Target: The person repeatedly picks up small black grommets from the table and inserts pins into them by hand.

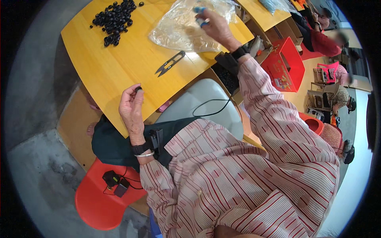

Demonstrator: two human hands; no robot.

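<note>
My left hand (132, 110) is closed at the near left edge of the yellow table (131, 65), pinching a small black round piece (138, 89) between thumb and finger. Further away, my right hand (217, 28) is over a clear plastic bag (174, 29). Blue coverings wrap two of its fingertips, which are apart, and I see nothing between them. A pile of small black round pieces (115, 20), some with holes, lies at the far left of the table. Between my hands rest black thread snips (170, 63), their blades pointing toward me.
A pale grey stool (206, 97) stands by the table's near edge, with a black cable looped above it. A red box (283, 65) is on the right. Black adapters (115, 184) lie on a red stool (93, 202) at the lower left. Other people sit at the far right.
</note>
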